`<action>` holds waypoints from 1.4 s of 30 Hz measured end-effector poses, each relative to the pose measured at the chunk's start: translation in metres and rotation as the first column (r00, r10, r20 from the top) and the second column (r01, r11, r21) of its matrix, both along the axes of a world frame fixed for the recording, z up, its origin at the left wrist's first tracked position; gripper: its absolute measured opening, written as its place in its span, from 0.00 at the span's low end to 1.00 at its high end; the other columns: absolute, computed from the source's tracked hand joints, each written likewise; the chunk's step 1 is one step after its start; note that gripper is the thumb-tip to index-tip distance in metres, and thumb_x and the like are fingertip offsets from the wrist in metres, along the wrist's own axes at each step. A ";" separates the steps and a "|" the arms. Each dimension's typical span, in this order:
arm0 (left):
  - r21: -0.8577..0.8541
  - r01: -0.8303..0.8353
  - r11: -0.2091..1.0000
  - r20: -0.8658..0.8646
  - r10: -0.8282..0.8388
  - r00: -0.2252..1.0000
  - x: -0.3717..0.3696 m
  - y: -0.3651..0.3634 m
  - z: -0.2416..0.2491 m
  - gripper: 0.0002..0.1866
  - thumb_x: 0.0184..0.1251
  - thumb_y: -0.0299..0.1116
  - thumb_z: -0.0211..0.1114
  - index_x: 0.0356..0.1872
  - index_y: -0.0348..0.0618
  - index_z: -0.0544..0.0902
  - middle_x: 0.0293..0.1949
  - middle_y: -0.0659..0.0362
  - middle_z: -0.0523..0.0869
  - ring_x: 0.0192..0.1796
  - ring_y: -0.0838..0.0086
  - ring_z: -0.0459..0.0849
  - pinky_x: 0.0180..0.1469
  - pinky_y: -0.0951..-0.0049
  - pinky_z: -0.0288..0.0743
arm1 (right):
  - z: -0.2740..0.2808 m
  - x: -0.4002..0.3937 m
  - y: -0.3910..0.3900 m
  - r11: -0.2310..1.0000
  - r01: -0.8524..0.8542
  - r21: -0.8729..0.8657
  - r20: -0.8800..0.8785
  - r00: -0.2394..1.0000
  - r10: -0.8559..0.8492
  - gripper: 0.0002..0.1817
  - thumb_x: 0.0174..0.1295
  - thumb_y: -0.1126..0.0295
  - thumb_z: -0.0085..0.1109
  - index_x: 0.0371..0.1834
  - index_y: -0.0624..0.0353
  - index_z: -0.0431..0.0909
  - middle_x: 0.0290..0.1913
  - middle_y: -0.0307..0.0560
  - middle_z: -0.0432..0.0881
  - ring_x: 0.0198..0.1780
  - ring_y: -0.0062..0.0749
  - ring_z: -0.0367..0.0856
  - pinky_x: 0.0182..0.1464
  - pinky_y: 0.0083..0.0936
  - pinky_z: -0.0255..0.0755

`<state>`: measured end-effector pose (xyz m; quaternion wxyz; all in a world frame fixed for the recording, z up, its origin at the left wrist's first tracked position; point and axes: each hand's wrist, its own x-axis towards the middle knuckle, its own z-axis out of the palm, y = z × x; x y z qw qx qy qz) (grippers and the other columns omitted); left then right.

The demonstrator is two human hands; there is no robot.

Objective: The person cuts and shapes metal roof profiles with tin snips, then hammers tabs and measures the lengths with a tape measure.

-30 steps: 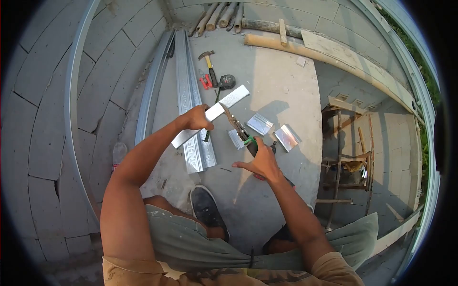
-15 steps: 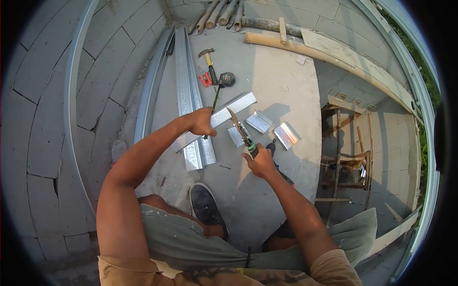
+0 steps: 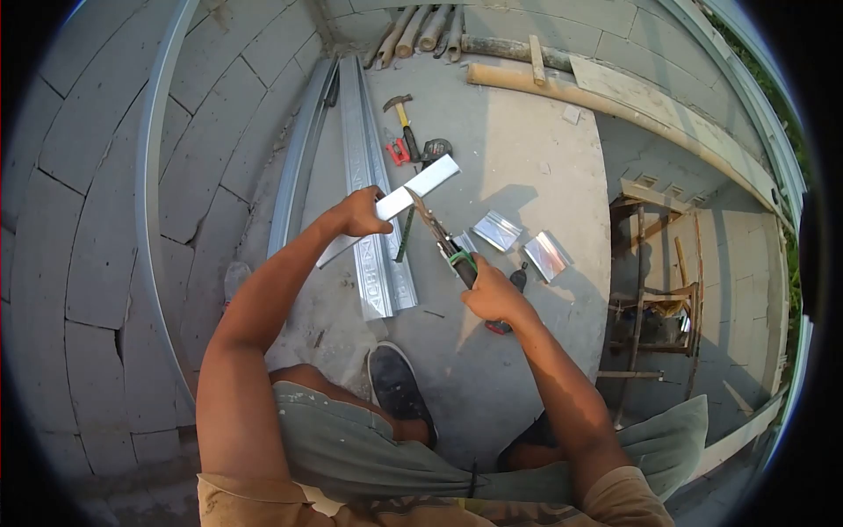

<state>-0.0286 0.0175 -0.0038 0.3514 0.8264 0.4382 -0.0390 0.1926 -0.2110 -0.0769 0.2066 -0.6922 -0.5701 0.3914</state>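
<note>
My left hand [image 3: 363, 213] is closed around a short length of shiny metal channel [image 3: 421, 183], held up at a slant over the floor. In my right hand [image 3: 494, 294] are tin snips [image 3: 443, 239] with green on the dark handles, their jaws pointing up and left to the channel's near edge. Beneath the held channel lie long metal profiles [image 3: 373, 255]. Cut metal pieces [image 3: 497, 230] rest on the concrete just beyond the right hand, one partly hidden by the snips. A dark drill [image 3: 516, 283] with a red base sits beside that hand, partly covered by it.
A hammer [image 3: 403, 119], a red tool [image 3: 398, 151] and a tape measure [image 3: 436, 149] lie farther off. Bamboo poles [image 3: 430, 31] and a long pole [image 3: 562, 90] are at the back. The floor drops off at its right edge [image 3: 606, 263], where wooden framing [image 3: 672, 316] stands lower.
The channel has turned so its narrow side shows more, and my left hand has shifted up along with it. The snips have come against the channel's edge. The view has shifted slightly.
</note>
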 end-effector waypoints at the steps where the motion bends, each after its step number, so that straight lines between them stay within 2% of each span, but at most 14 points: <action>1: 0.134 -0.027 0.991 -0.071 0.037 0.997 0.002 -0.001 -0.001 0.46 0.37 0.44 0.74 0.63 0.28 0.76 0.52 0.41 0.86 0.56 0.52 0.85 0.63 0.64 0.75 | -0.022 -0.006 -0.001 0.952 0.093 0.291 0.241 0.956 -0.167 0.40 0.55 0.73 0.61 0.74 0.69 0.60 0.47 0.63 0.85 0.43 0.47 0.86 0.49 0.41 0.76; 3: 0.064 -0.006 0.998 0.034 0.004 0.999 0.000 0.003 -0.005 0.46 0.37 0.44 0.74 0.62 0.27 0.76 0.51 0.41 0.87 0.55 0.51 0.85 0.62 0.63 0.75 | -0.004 0.004 -0.005 0.977 0.098 0.188 0.065 0.992 -0.112 0.47 0.53 0.73 0.61 0.79 0.66 0.53 0.56 0.70 0.81 0.53 0.54 0.84 0.57 0.41 0.75; 5: -0.352 0.085 0.932 -0.005 -0.093 0.996 -0.005 0.014 -0.002 0.44 0.40 0.43 0.76 0.61 0.25 0.75 0.53 0.41 0.86 0.57 0.53 0.84 0.63 0.63 0.74 | 0.039 0.010 -0.012 0.988 0.024 -0.154 -0.504 0.858 -0.100 0.46 0.52 0.73 0.61 0.78 0.66 0.55 0.60 0.77 0.77 0.63 0.67 0.77 0.66 0.45 0.69; 6: -0.355 0.085 0.931 -0.007 -0.093 0.996 -0.006 0.014 -0.004 0.44 0.40 0.43 0.76 0.61 0.25 0.75 0.53 0.41 0.86 0.57 0.53 0.84 0.63 0.63 0.74 | 0.024 0.005 -0.014 0.987 0.025 -0.157 -0.506 0.857 -0.102 0.46 0.52 0.73 0.61 0.78 0.66 0.55 0.60 0.77 0.77 0.63 0.67 0.77 0.66 0.45 0.69; 8: -0.042 0.092 0.995 -0.151 -0.098 0.984 -0.007 0.015 -0.014 0.43 0.38 0.44 0.76 0.59 0.26 0.79 0.52 0.41 0.86 0.56 0.53 0.85 0.60 0.64 0.77 | -0.017 -0.005 -0.016 0.989 0.087 0.121 -0.010 0.996 -0.086 0.47 0.51 0.73 0.62 0.78 0.65 0.55 0.59 0.73 0.78 0.61 0.61 0.80 0.64 0.42 0.71; 11: 0.118 0.107 0.987 -0.093 -0.096 0.991 -0.018 0.025 -0.031 0.43 0.37 0.45 0.75 0.58 0.27 0.80 0.50 0.43 0.87 0.54 0.56 0.85 0.57 0.63 0.79 | 0.002 -0.007 -0.014 0.998 0.056 -0.034 -0.118 0.991 -0.060 0.46 0.50 0.74 0.62 0.77 0.65 0.57 0.60 0.72 0.78 0.62 0.60 0.79 0.65 0.42 0.71; 12: -0.171 -0.058 0.984 0.040 0.066 0.997 -0.020 0.022 -0.021 0.42 0.39 0.44 0.74 0.59 0.27 0.79 0.51 0.43 0.86 0.53 0.56 0.85 0.57 0.62 0.79 | 0.005 -0.006 -0.015 0.998 0.057 -0.038 -0.123 0.990 -0.061 0.46 0.50 0.74 0.62 0.77 0.65 0.57 0.60 0.72 0.78 0.62 0.60 0.79 0.65 0.42 0.71; 14: -0.677 -0.148 0.721 0.189 0.364 0.912 -0.033 0.026 -0.008 0.39 0.45 0.42 0.70 0.61 0.31 0.78 0.51 0.45 0.86 0.52 0.57 0.86 0.57 0.60 0.79 | 0.008 -0.006 -0.014 0.998 0.034 -0.053 -0.496 0.866 -0.056 0.46 0.49 0.73 0.63 0.77 0.66 0.58 0.60 0.72 0.78 0.63 0.61 0.79 0.65 0.41 0.71; 17: -0.493 -0.263 0.829 0.124 0.367 0.922 -0.031 0.029 0.030 0.36 0.47 0.40 0.68 0.61 0.33 0.79 0.50 0.46 0.86 0.52 0.59 0.86 0.58 0.61 0.78 | -0.016 -0.020 -0.012 0.985 0.108 0.134 -0.306 0.950 -0.062 0.47 0.50 0.71 0.63 0.78 0.67 0.57 0.57 0.73 0.79 0.61 0.60 0.80 0.64 0.39 0.71; 19: -0.457 -0.188 0.869 0.138 0.279 0.950 -0.031 0.033 0.030 0.38 0.44 0.40 0.71 0.62 0.33 0.78 0.52 0.46 0.86 0.53 0.58 0.85 0.60 0.62 0.76 | 0.006 -0.020 -0.008 0.994 0.098 0.052 -0.222 0.971 -0.084 0.48 0.50 0.70 0.63 0.79 0.68 0.57 0.56 0.73 0.80 0.60 0.59 0.80 0.63 0.37 0.72; 21: -0.158 -0.034 0.987 0.015 0.037 0.999 -0.029 0.036 0.016 0.41 0.39 0.40 0.74 0.61 0.32 0.79 0.52 0.46 0.86 0.54 0.58 0.84 0.62 0.64 0.75 | 0.020 -0.018 -0.004 0.994 0.100 -0.037 -0.145 0.984 -0.105 0.49 0.50 0.69 0.63 0.79 0.68 0.56 0.56 0.72 0.81 0.60 0.58 0.81 0.62 0.36 0.72; 23: -0.190 0.022 0.981 0.023 -0.018 1.000 -0.024 0.034 0.007 0.43 0.35 0.40 0.75 0.61 0.31 0.79 0.52 0.46 0.86 0.55 0.58 0.84 0.61 0.65 0.74 | 0.025 -0.017 0.000 0.981 -0.003 -0.193 -0.192 0.981 -0.035 0.48 0.52 0.66 0.61 0.78 0.71 0.56 0.62 0.78 0.77 0.66 0.65 0.76 0.67 0.41 0.70; 36: -0.226 0.098 0.969 -0.086 -0.119 0.989 -0.005 0.014 -0.009 0.45 0.41 0.42 0.74 0.65 0.27 0.75 0.53 0.44 0.86 0.55 0.58 0.84 0.61 0.66 0.75 | 0.026 -0.021 -0.001 0.977 0.044 -0.210 -0.163 0.984 -0.079 0.41 0.55 0.62 0.61 0.70 0.75 0.63 0.59 0.79 0.78 0.62 0.68 0.78 0.64 0.44 0.73; 42: -0.430 0.123 0.895 0.124 -0.077 0.989 -0.003 0.010 -0.018 0.38 0.50 0.33 0.72 0.65 0.30 0.72 0.51 0.47 0.87 0.54 0.64 0.85 0.62 0.65 0.77 | 0.024 -0.019 0.000 0.975 0.072 -0.212 -0.197 0.974 -0.114 0.37 0.55 0.67 0.55 0.67 0.78 0.63 0.52 0.80 0.81 0.58 0.68 0.81 0.59 0.48 0.75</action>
